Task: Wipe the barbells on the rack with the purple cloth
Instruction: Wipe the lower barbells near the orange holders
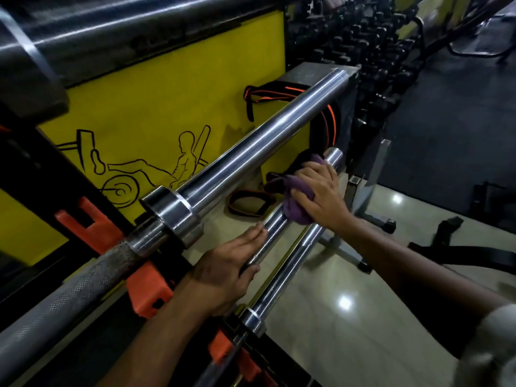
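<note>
Head view: right hand [315,191] grips the bunched purple cloth [296,208], pressing it on the middle barbell [275,223] sleeve near its end. Left hand [226,272] lies on the same sleeve nearer the collar, fingers straight. Upper barbell [245,155] and lower barbell [290,270] rest on the rack [150,291] with orange holders.

A yellow wall panel [156,107] bore black line drawings of exercising figures. Black-and-orange straps [268,93] hung at its right edge — one more strap loop [248,206] lay on the floor below it. Right of the panel stood a dumbbell rack [363,37] — dim, details unclear. Pale glossy floor tiles [349,303] lay below.
</note>
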